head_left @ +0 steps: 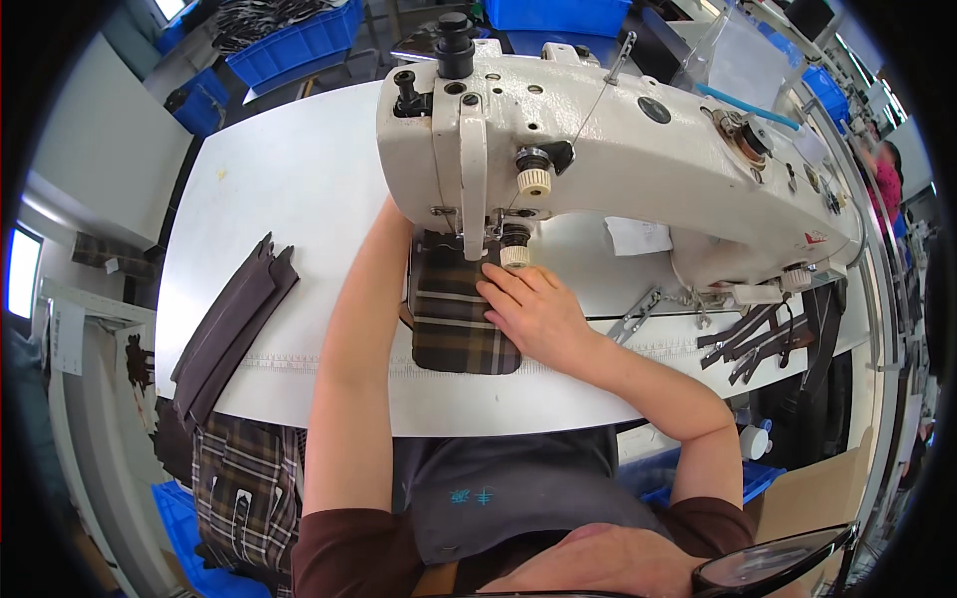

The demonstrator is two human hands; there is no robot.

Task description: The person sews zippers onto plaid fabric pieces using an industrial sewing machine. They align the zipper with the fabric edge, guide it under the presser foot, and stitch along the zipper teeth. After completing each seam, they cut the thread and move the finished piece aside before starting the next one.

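A brown and black plaid fabric panel with rounded near corners lies on the white table under the needle area of a white sewing machine. My right hand rests flat on the panel's right side, fingers stretched out and fingertips close to the presser foot. My left forearm reaches along the panel's left side. Behind the machine head, my left hand and its fingers are hidden. Part of the panel's far end is also covered by the machine.
Folded dark fabric pieces lie at the table's left, above hanging plaid fabric. On the right are a metal tool, dark strips and a white paper scrap. Blue crates stand behind; another person is far right.
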